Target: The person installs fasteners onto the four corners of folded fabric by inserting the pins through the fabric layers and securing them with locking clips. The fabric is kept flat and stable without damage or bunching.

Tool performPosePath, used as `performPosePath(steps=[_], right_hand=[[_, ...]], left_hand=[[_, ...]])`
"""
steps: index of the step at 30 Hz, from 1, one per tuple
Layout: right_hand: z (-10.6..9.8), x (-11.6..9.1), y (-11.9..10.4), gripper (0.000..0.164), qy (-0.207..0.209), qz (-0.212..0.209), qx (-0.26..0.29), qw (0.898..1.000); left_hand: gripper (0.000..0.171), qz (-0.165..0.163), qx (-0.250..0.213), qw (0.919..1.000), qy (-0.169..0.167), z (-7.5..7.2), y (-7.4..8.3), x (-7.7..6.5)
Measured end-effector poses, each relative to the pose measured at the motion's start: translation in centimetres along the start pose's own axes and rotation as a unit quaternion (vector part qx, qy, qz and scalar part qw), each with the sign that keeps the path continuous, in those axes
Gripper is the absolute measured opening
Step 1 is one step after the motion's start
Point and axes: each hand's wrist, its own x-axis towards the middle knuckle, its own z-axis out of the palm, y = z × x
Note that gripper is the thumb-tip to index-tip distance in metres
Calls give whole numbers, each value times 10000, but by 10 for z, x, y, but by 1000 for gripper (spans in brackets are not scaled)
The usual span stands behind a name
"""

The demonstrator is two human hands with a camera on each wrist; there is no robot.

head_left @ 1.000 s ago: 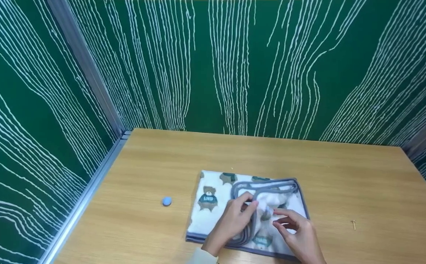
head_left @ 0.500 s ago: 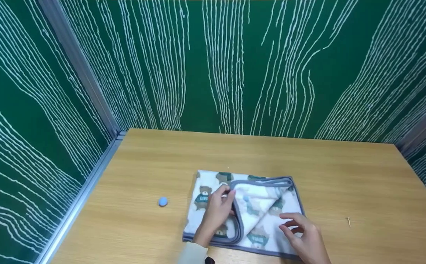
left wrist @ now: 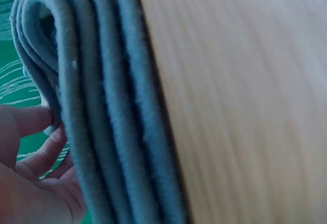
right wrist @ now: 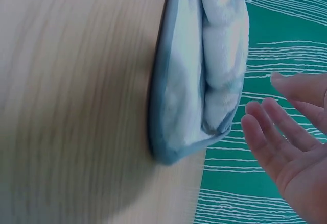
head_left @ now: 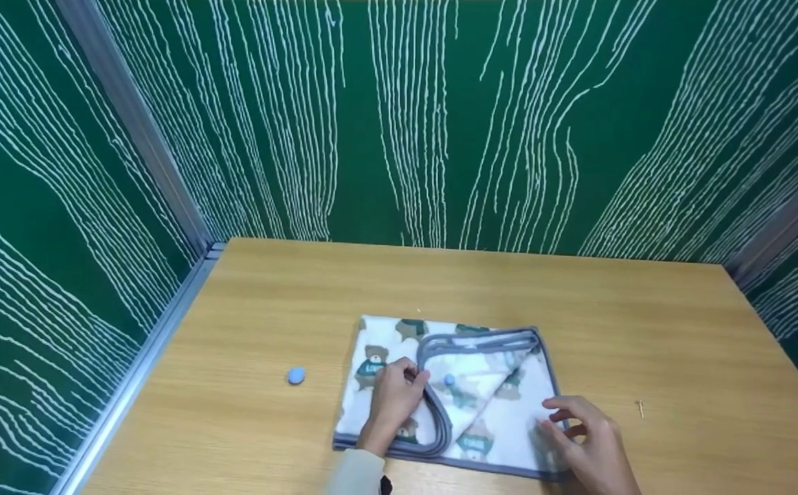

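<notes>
A folded white blanket [head_left: 508, 426] with bear prints and grey trim lies on the table, one corner turned back as a flap. My left hand [head_left: 393, 399] pinches the grey edge of that flap between thumb and fingers. In the left wrist view, the thumb and a finger meet on the grey trim [left wrist: 110, 81]. Near the blanket's right edge my right hand [head_left: 591, 440] holds nothing, its fingers loosely bent; the right wrist view shows it apart from the cloth. On the flap sits a small round blue piece [head_left: 449, 379].
Left of the blanket, another small blue rounded piece [head_left: 295, 375] lies on the wooden table [head_left: 268, 289]. A tiny gold pin-like piece [head_left: 640, 408] lies to the right. Green walls [head_left: 508, 137] with white streaks enclose the back and sides.
My left hand has drawn the flap's edge leftward, and the blue piece on it has come into plain view. My right hand has backed away from the flap to the right.
</notes>
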Motion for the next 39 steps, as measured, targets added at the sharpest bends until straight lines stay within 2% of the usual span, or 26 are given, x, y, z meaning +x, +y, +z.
performPosePath(steps=[2,4,8,10,14,18,22,26,30,35,37,39], right_hand=[[-2,-2,2,28,103,-130,-45,9999],[-6,-4,4,29,125,-186,-63,9997],[-15,-3,5,28,-121,95,-275,9995],[-20,-2,6,28,-160,86,-339,9993],[-27,-2,12,29,-242,142,-394,9988],[-36,-2,17,30,-550,611,-619,9947],[-43,-4,21,31,-565,661,-777,9932],[-49,-6,26,32,-524,471,-869,9937],[-59,-2,32,33,-761,582,-982,9905],[-70,4,41,39,-1170,1106,-1057,9813],[-72,5,45,39,-1183,1153,-1163,9794],[-74,5,49,38,-1074,990,-1297,9807]], left_hand=[[17,13,279,9996,103,2,2,0],[19,-21,372,9992,167,2,3,0],[22,64,288,9991,321,2,4,-1],[20,172,226,9990,338,0,4,-3],[17,405,166,9987,248,-5,9,-9],[16,639,178,9978,65,-8,20,-14],[15,978,120,9950,-188,-6,31,-19],[16,1272,-133,9899,-608,-3,40,-25],[16,1407,-247,9834,-1115,3,49,-31],[14,1527,-139,9735,-1696,9,59,-38],[14,1582,-38,9699,-1851,12,63,-41],[14,1664,92,9659,-1981,15,65,-44]])
